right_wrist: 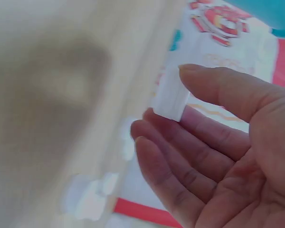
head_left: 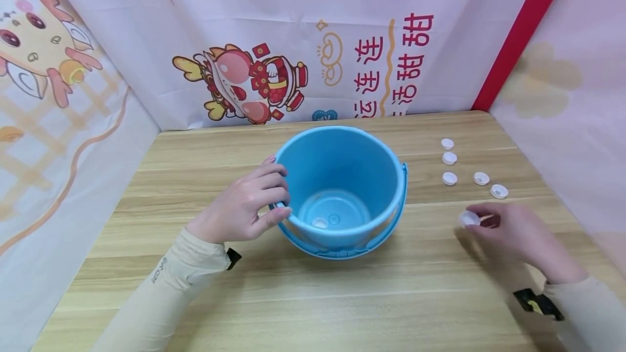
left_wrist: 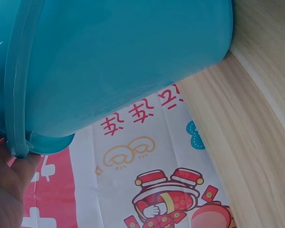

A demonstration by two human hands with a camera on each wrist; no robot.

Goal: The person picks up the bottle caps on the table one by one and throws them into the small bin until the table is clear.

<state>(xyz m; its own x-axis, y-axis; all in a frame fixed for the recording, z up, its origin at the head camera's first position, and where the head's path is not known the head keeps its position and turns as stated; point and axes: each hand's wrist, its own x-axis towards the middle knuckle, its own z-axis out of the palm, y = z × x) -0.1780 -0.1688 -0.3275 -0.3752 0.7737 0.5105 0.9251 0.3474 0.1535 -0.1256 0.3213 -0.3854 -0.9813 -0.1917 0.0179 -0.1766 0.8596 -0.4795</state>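
Note:
A blue bucket (head_left: 342, 178) stands on the table, its handle hanging down along the front. One white bottle cap (head_left: 320, 222) lies on the bucket's floor. My left hand (head_left: 246, 200) grips the bucket's left rim, fingers over the edge; the left wrist view shows the bucket's outer wall (left_wrist: 128, 57) and the hand (left_wrist: 9, 185) by the handle's joint. Over the table at the right, my right hand (head_left: 518, 235) pinches a white bottle cap (head_left: 470, 219) between thumb and fingers. In the right wrist view the pinched cap (right_wrist: 172, 97) appears side-on.
Several loose white caps (head_left: 449, 178) lie on the wooden table (head_left: 342, 303) right of the bucket, beyond the right hand. A printed cloth (head_left: 274, 15) hangs behind the table, with more cloth along the left and right sides.

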